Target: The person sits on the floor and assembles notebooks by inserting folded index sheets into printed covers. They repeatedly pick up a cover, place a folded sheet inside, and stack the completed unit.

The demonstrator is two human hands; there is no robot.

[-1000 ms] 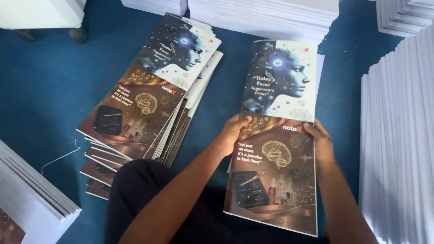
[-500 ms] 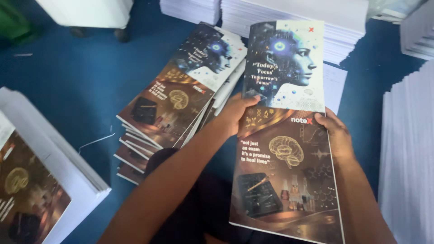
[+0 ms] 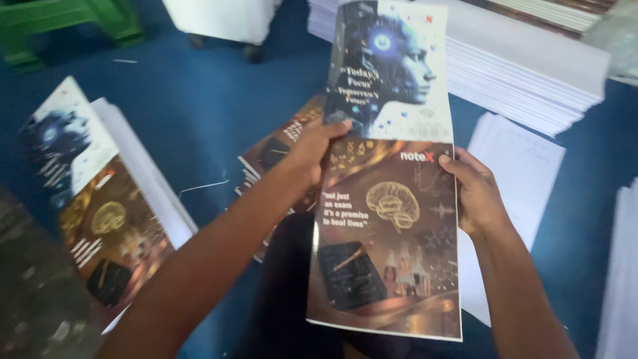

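The person holds a printed cover sheet (image 3: pixel 389 199) up in front of them, its long axis running from 12 o'clock down to 6 o'clock, pale head artwork on the upper half and a brown brain picture on the lower. Both hands grip it at about mid-height, where the two halves meet. The left hand (image 3: pixel 318 151) closes on the edge at 9 o'clock, fingers curled over the front. The right hand (image 3: pixel 473 193) closes on the opposite edge at 3 o'clock, thumb on the face of the sheet. Neither hand is nearer than the other; they sit almost level across the short axis.

From the sheet, a fanned pile of covers (image 3: pixel 276 156) lies on the blue floor (image 3: pixel 199 126) toward 9 o'clock, partly hidden behind the left forearm. Farther out at 8 o'clock sits a second stack (image 3: pixel 100 213) with the same artwork on top. White paper stacks (image 3: pixel 531 70) lie at 1 o'clock, and loose white sheets (image 3: pixel 525 173) at 3 o'clock, just beside the right hand.
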